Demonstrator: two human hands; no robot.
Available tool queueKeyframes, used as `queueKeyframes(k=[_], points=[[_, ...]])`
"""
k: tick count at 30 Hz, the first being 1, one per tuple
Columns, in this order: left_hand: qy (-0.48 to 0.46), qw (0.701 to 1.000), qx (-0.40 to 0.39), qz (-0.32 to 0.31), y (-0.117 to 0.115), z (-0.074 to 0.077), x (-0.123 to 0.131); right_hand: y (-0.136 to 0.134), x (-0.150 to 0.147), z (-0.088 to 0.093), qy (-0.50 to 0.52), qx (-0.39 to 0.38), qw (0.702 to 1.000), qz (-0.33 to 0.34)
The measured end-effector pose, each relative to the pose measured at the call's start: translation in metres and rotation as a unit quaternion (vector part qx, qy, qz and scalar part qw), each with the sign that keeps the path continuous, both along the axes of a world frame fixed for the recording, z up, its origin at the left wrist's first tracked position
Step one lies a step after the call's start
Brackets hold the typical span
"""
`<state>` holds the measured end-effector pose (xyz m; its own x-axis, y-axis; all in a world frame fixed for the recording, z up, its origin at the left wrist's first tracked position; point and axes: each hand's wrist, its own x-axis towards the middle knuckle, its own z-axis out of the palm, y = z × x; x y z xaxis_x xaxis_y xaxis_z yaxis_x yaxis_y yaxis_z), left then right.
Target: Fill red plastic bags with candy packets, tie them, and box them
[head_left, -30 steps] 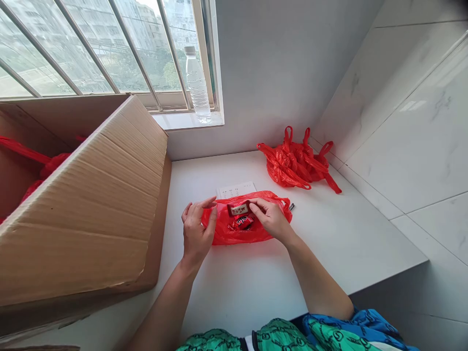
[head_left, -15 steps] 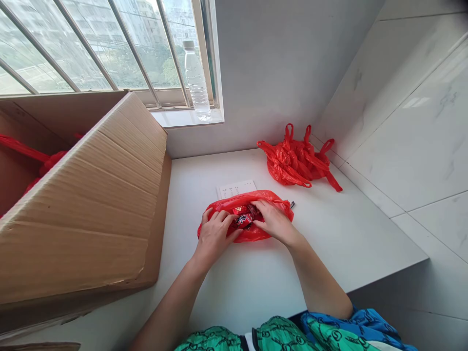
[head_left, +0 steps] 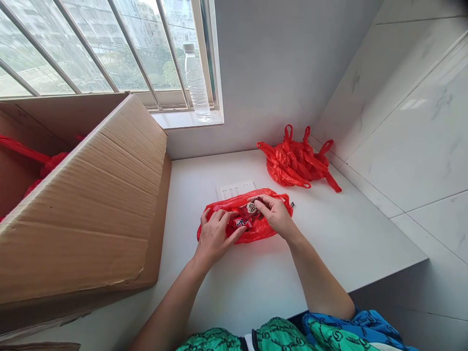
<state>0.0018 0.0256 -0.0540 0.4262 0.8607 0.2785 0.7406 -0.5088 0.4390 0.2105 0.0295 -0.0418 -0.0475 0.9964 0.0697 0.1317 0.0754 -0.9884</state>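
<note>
Packet (head_left: 250, 208): small, flat, dark-red, shiny wrapper with a pale round emblem; it is raised at the mouth of the spread, thin, bright-red plastic bag (head_left: 261, 234) on the white, smooth-topped table (head_left: 226, 280).
Right hand (head_left: 274, 214): comes in from the packet's 3 o'clock side, thumb and fingers closed on that end.
Left hand (head_left: 212, 236): over the bag's 9 o'clock end, thumb and fingers well apart; whether the fingertips touch anything inside, I cannot tell.
Sweet (head_left: 241, 223): red, plump, film-wrapped piece with black-and-white lettering, lying at 7 o'clock from the packet, inside the bag.
Packet handling: probably light and a little slick — a soft pinch across its 3 o'clock edge should do, the emblem left uncovered.
Sweet handling: likely light too, firm under a crinkly skin; best taken round the middle, since the wrapper ends may twist or slip.
Bag handling: limp, clingy film that probably tears if dragged — hold it by the gathered rim at 9 or 3 o'clock, not by one thin fold.
</note>
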Motion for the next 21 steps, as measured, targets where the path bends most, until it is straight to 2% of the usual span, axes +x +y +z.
queueKeyframes(k=[3,7,14,16,18,21], points=[[-0.081,0.997,-0.011,0.009,-0.001,0.007,0.0,-0.001,-0.004,-0.001,0.049,-0.022,0.998,0.042],[-0.139,0.99,-0.017,0.02,0.0,0.008,0.0,-0.002,-0.009,0.002,0.058,-0.027,0.995,0.074],[-0.115,0.993,0.02,0.011,0.002,0.006,-0.003,-0.007,-0.009,0.009,0.032,-0.029,0.995,0.092],[-0.091,0.995,0.038,0.017,0.003,0.006,-0.005,-0.008,-0.007,0.009,-0.009,0.0,0.999,0.053],[-0.063,0.996,0.051,0.026,0.004,0.007,-0.006,-0.006,-0.004,0.008,-0.072,0.057,0.996,-0.017],[-0.015,0.998,0.062,0.02,0.005,0.004,-0.006,-0.001,0.001,0.004,-0.191,0.138,0.969,-0.073]])
